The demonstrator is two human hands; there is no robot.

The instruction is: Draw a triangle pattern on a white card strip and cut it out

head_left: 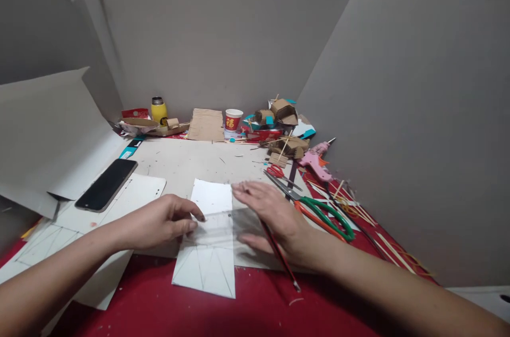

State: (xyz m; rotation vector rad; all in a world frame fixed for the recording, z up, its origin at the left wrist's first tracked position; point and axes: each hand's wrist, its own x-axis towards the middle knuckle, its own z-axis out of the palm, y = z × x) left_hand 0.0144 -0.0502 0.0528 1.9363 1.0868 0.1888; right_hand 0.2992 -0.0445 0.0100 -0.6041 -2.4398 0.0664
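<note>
My left hand (167,222) is at the left edge of a narrow white card strip (213,268) with ruled slanting lines. Its index finger reaches over the strip, thumb and finger apart, with nothing held. On the strip's right side, my right hand (274,217) has its fingers stretched out, fingertips by the upper right edge. A dark red pencil (283,261) lies in the crook of its thumb, its back end pointing down toward me. The strip lies partly on a pale board (179,159), and its lower end overhangs the red tabletop (159,294).
Green-and-orange-handled scissors (326,217), small red scissors (275,170) and a pink glue gun (316,161) lie to the right among thin sticks. A phone (107,184) rests on marked white card (139,193) at left. A paper cup (233,120) and cardboard pieces (205,124) stand behind.
</note>
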